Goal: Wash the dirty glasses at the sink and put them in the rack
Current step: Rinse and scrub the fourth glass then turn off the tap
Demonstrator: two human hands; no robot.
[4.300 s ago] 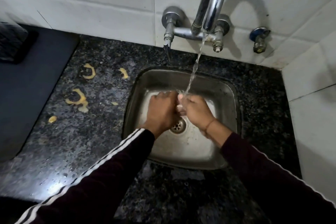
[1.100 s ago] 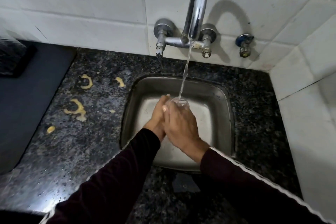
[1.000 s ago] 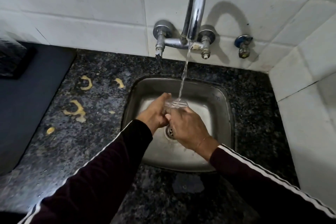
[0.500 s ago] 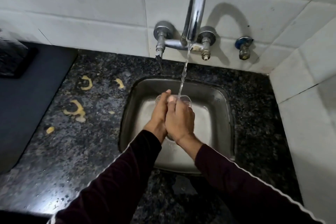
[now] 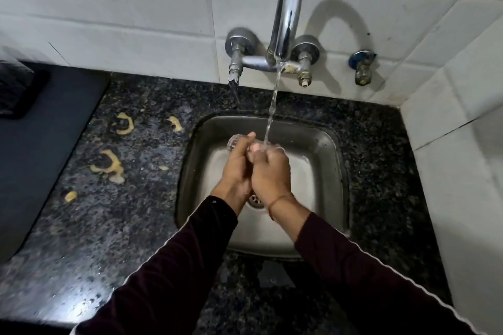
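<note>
A small clear glass (image 5: 233, 142) lies tilted on its side over the steel sink (image 5: 321, 144), mostly hidden between my hands; only its end shows at the left. My left hand (image 5: 236, 168) grips it from the left. My right hand (image 5: 270, 171) wraps round it from the right, fingers curled. Water from the chrome tap (image 5: 288, 8) falls onto my right hand's fingers and the glass. No rack is in view.
Black speckled granite counter (image 5: 109, 226) surrounds the sink, with yellow food smears (image 5: 109, 164) to the left. A dark mat (image 5: 35, 144) lies at far left. White tiled walls stand behind and to the right. A small blue-capped valve (image 5: 362, 65) sticks out of the wall.
Over the last second the glass has gone from upright with its mouth under the stream to tilted leftward. My hands have turned around it, staying under the running water.
</note>
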